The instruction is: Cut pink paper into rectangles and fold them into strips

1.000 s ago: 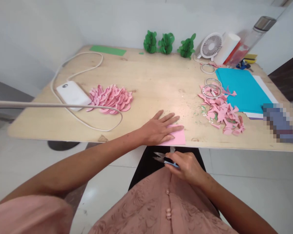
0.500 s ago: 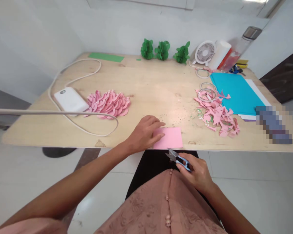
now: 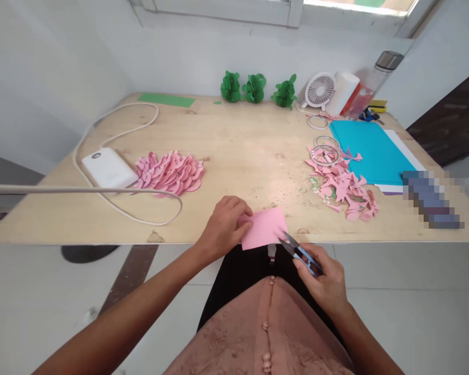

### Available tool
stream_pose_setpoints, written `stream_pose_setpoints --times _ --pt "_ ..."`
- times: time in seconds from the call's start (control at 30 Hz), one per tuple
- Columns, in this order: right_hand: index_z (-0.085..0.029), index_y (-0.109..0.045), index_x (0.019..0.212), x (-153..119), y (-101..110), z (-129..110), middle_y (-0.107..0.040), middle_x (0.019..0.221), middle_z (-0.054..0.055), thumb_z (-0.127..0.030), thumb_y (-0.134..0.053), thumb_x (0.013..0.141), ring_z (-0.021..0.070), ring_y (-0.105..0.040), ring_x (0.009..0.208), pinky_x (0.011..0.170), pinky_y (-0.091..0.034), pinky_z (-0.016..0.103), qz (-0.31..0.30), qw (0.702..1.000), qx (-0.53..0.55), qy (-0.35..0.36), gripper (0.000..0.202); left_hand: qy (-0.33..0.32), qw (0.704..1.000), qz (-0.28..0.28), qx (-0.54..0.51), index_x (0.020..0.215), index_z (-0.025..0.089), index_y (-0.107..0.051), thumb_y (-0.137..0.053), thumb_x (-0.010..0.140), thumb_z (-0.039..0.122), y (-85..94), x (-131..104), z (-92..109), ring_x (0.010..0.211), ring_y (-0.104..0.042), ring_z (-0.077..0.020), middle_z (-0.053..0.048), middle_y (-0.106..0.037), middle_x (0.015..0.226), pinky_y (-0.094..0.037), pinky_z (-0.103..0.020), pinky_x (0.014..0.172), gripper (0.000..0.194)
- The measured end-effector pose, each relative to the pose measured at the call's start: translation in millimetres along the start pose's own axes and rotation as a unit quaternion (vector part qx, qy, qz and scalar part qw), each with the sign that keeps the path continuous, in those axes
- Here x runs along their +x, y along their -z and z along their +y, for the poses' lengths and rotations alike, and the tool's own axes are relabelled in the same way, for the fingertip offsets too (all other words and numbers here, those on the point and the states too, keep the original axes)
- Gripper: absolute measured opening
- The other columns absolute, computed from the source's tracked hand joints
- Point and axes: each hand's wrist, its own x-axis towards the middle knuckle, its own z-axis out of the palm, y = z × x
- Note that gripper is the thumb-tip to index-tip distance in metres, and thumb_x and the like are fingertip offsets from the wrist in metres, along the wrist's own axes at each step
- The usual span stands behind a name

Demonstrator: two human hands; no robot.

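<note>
My left hand (image 3: 227, 225) pinches the left edge of a pink sheet of paper (image 3: 263, 228) at the table's front edge, the sheet tilted and reaching slightly past that edge. In my right hand (image 3: 325, 276) is a pair of blue-handled thread snips (image 3: 303, 255). Their blades are apart and lie close to the paper's lower right corner; whether they touch it I cannot tell. A heap of scalloped pink paper pieces (image 3: 172, 174) lies to the left. On the right sits a pile of pink paper scraps (image 3: 342, 185) with tape rolls (image 3: 325, 154) on it.
A white power bank (image 3: 108, 167) and its cable (image 3: 140, 212) lie at left. Green paper shapes (image 3: 254, 88) stand along the wall beside a small fan (image 3: 320, 90) and a bottle (image 3: 369, 88). A blue folder (image 3: 375, 156) lies at right, near a pixelated object (image 3: 432, 200).
My left hand has taken hold of the pink paper, which is now raised and turned. My right hand has brought the snips slightly right and up toward the sheet's corner. The view has shifted.
</note>
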Motion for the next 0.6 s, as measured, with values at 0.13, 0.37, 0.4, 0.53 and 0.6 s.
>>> stream_pose_setpoints --times 0.13,0.37,0.4,0.53,0.6 --pt "-0.023 -0.06 0.102 1.7 3.2 4.9 -0.07 0.076 0.001 -0.031 -0.06 0.086 0.0138 -0.065 0.055 0.048 -0.053 0.021 0.008 1.0 0.001 -0.021 0.018 0.035 0.996 0.021 -0.08 0.083 0.022 -0.056 -0.051 0.084 0.022 -1.9 -4.6 -1.0 0.094 -0.057 -0.0211 -0.004 -0.063 0.092 -0.048 -0.042 0.085 0.005" --pt "-0.022 -0.061 0.102 3.3 7.4 10.2 -0.072 0.077 0.002 -0.032 -0.061 0.086 0.0143 -0.066 0.059 0.05 -0.053 0.021 0.014 0.998 -0.008 -0.055 0.019 0.137 0.962 0.057 -0.229 0.082 0.021 -0.055 -0.057 0.084 0.035 -1.3 -7.6 -3.1 0.092 -0.064 -0.0199 -0.004 -0.067 0.096 -0.051 -0.037 0.082 0.014" --pt "-0.022 -0.061 0.102 3.2 7.2 10.3 -0.072 0.078 0.002 -0.032 -0.061 0.086 0.0144 -0.067 0.061 0.051 -0.053 0.021 0.01 0.998 -0.007 -0.057 0.019 0.146 0.955 0.063 -0.249 0.082 0.021 -0.055 -0.058 0.083 0.036 -1.4 -7.4 -3.0 0.092 -0.063 -0.0202 -0.004 -0.067 0.096 -0.05 -0.037 0.083 0.015" --pt "-0.022 -0.061 0.103 2.2 6.5 10.3 -0.072 0.078 0.001 -0.031 -0.061 0.086 0.0135 -0.067 0.061 0.054 -0.053 0.02 -0.006 0.998 -0.005 -0.06 0.019 0.173 0.929 0.087 -0.314 0.081 0.02 -0.057 -0.064 0.079 0.035 -2.9 -6.5 -3.6 0.093 -0.062 -0.0206 -0.006 -0.066 0.094 -0.049 -0.036 0.084 0.017" --pt "-0.022 -0.06 0.103 1.9 7.5 10.2 -0.072 0.079 0.001 -0.031 -0.062 0.085 0.0133 -0.067 0.061 0.054 -0.052 0.02 -0.008 0.998 -0.008 -0.054 0.02 0.184 0.92 0.093 -0.333 0.08 0.019 -0.058 -0.066 0.077 0.035 -4.0 -6.3 -4.2 0.091 -0.062 -0.0201 -0.005 -0.066 0.093 -0.048 -0.035 0.084 0.018"
